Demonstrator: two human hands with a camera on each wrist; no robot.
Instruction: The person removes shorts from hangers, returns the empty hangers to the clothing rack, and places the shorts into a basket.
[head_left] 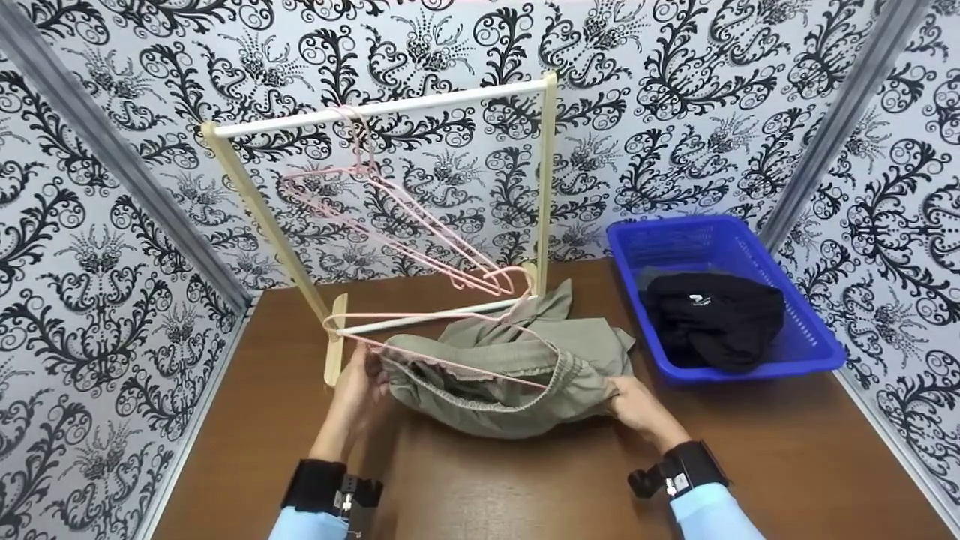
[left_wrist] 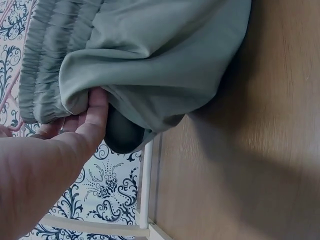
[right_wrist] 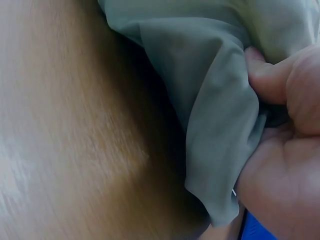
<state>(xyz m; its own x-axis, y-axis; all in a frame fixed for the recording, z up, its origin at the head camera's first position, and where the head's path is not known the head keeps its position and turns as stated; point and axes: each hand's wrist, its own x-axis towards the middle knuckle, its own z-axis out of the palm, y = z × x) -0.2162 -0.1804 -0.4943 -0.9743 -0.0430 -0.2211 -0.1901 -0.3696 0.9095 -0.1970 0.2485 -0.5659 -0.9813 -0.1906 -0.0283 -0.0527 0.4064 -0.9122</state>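
Grey-green elastic-waist pants [head_left: 487, 420] are stretched between my two hands, low over the table, with the waistband opening facing up. My left hand [head_left: 361, 382] grips the waistband's left end; in the left wrist view, the fingers of my left hand [left_wrist: 75, 132] reach in under the gathered cloth [left_wrist: 145, 65]. On the other side, my right hand [head_left: 634, 405] pinches the cloth, and a fold of it [right_wrist: 220, 125] hangs past the thumb in the right wrist view. A pink hanger [head_left: 450, 362] lies across the waist opening, its right end inside the waistband and its left corner outside, near my left hand.
Behind the pants stands a wooden rack with a white top rail [head_left: 450, 100]. Pink hangers [head_left: 360, 171] hang from it. To the right, a blue basket [head_left: 806, 364] holds black clothing [head_left: 712, 315]. Patterned walls [head_left: 97, 300] enclose the brown table [head_left: 480, 495].
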